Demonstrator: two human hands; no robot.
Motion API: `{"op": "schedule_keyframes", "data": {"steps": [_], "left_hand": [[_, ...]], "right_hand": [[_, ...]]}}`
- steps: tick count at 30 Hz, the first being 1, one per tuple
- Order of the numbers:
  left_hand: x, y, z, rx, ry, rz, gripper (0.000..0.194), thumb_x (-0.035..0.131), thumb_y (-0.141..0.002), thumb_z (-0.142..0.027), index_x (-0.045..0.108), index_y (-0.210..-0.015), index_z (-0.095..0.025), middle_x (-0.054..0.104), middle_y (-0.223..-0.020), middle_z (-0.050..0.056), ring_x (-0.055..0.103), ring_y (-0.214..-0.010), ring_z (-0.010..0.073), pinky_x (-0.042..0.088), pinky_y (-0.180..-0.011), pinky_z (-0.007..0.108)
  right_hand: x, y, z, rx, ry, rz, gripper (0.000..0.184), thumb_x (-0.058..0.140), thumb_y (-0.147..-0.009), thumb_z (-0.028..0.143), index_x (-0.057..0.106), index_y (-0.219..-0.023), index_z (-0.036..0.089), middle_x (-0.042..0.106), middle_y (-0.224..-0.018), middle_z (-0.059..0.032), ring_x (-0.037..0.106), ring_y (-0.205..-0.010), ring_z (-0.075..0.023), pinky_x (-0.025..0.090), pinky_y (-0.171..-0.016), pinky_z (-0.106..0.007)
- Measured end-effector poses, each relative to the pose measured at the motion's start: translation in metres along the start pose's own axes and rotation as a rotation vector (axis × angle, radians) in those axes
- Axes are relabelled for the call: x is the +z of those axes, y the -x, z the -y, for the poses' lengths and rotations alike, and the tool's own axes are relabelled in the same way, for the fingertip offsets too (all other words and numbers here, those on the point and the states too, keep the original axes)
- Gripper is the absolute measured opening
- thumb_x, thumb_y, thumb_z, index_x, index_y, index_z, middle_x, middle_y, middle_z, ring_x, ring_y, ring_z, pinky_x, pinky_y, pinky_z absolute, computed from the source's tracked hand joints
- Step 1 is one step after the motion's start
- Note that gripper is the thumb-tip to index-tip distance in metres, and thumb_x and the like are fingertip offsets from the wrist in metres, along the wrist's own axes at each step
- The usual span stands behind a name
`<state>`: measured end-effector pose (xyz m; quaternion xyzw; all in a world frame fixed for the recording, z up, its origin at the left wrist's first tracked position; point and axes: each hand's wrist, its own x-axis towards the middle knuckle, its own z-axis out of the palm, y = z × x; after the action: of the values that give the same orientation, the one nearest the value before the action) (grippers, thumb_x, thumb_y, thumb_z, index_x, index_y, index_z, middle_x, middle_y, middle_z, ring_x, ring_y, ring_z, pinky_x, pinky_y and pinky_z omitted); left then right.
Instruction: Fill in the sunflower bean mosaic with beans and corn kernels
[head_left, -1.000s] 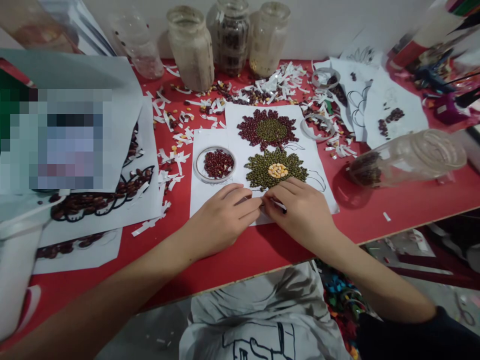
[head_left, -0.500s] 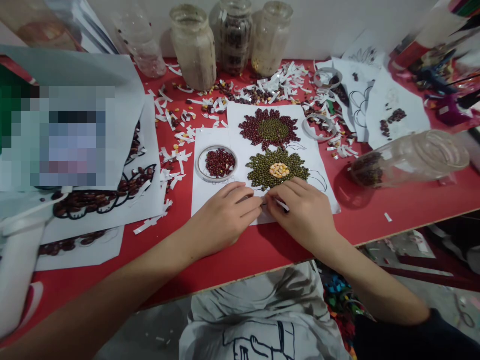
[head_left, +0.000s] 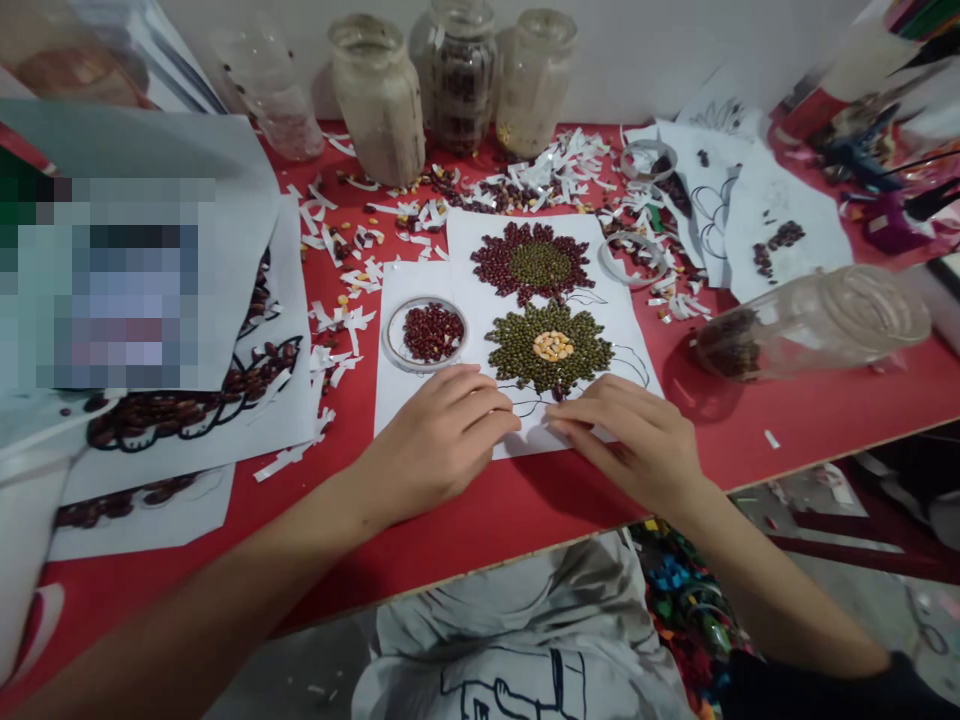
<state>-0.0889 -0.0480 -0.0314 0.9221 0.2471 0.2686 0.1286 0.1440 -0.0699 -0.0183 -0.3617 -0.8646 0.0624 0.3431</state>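
My left hand [head_left: 448, 435] rests on the lower part of a white sheet [head_left: 615, 290], its fingers bent together and the thumb hidden beneath. My right hand [head_left: 639, 432] is at the sheet's lower right, thumb and index tips brought close together; anything between them is too small to make out. Just beyond the fingertips lies a flower of green mung beans [head_left: 517, 350] with a corn-kernel centre [head_left: 553, 346]. A dark red bean [head_left: 556, 393] sits at its lower edge. Above it is a flower of red beans [head_left: 491, 262]. A round lid [head_left: 388, 340] holding red beans [head_left: 433, 332] stands beyond my left hand.
Several glass jars [head_left: 381, 110] stand along the wall, with paper shreds and loose beans before them. A clear jar [head_left: 825, 320] of mung beans lies on its side at right. Bean-covered sheets [head_left: 292, 400] are stacked at left. The red table's front edge [head_left: 442, 580] is close to my lap.
My hands, earlier touching at the fingertips, are now apart. The right hand has shifted right and slightly toward me, uncovering the dark red bean and drawn lines below the green flower.
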Motion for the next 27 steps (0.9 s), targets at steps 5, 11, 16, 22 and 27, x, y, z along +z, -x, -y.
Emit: {"op": "schedule_keyframes", "data": {"steps": [5, 11, 16, 22, 27], "left_hand": [[-0.004, -0.004, -0.012, -0.127, 0.320, 0.003, 0.017, 0.051, -0.102, -0.022, 0.066, -0.100, -0.015, 0.070, -0.101, 0.006, 0.056, -0.102, 0.0199, 0.049, -0.094, 0.035], [-0.008, -0.007, -0.019, -0.229, 0.682, 0.085, 0.015, 0.052, -0.100, -0.019, 0.063, -0.091, -0.017, 0.067, -0.094, 0.005, 0.058, -0.096, 0.0167, 0.051, -0.091, 0.030], [-0.010, -0.007, -0.016, -0.274, 0.783, 0.144, 0.016, 0.052, -0.098, -0.018, 0.061, -0.085, -0.018, 0.067, -0.091, 0.005, 0.059, -0.096, 0.0166, 0.052, -0.090, 0.031], [-0.012, -0.005, -0.014, -0.266, 0.785, 0.159, 0.015, 0.055, -0.095, -0.013, 0.064, -0.082, -0.017, 0.066, -0.086, 0.004, 0.058, -0.093, 0.0163, 0.051, -0.088, 0.030], [-0.013, -0.004, -0.014, -0.233, 0.689, 0.159, 0.016, 0.054, -0.095, -0.015, 0.064, -0.083, -0.018, 0.066, -0.084, 0.004, 0.056, -0.094, 0.0171, 0.051, -0.087, 0.031]], "right_hand": [[0.002, 0.008, 0.009, -0.066, -0.083, 0.009, 0.020, 0.062, -0.091, 0.009, 0.065, -0.108, 0.021, 0.072, -0.082, -0.0041, 0.063, -0.074, -0.0158, 0.056, -0.065, -0.031], [0.001, 0.014, 0.010, -0.140, -0.118, 0.010, 0.025, 0.061, -0.090, 0.008, 0.066, -0.113, 0.017, 0.074, -0.091, -0.0069, 0.067, -0.084, -0.0182, 0.060, -0.071, -0.034], [-0.003, 0.012, 0.010, -0.176, -0.105, 0.039, 0.025, 0.061, -0.092, 0.011, 0.066, -0.115, 0.019, 0.075, -0.091, -0.0048, 0.068, -0.082, -0.0172, 0.059, -0.070, -0.033], [-0.009, 0.006, 0.012, -0.237, -0.028, 0.077, 0.018, 0.066, -0.092, 0.015, 0.064, -0.109, 0.018, 0.075, -0.084, -0.0039, 0.067, -0.074, -0.0155, 0.056, -0.063, -0.030], [-0.012, 0.001, 0.009, -0.225, 0.009, 0.143, 0.018, 0.062, -0.096, 0.022, 0.061, -0.112, 0.016, 0.074, -0.086, -0.0056, 0.066, -0.073, -0.0159, 0.055, -0.064, -0.030]]}}
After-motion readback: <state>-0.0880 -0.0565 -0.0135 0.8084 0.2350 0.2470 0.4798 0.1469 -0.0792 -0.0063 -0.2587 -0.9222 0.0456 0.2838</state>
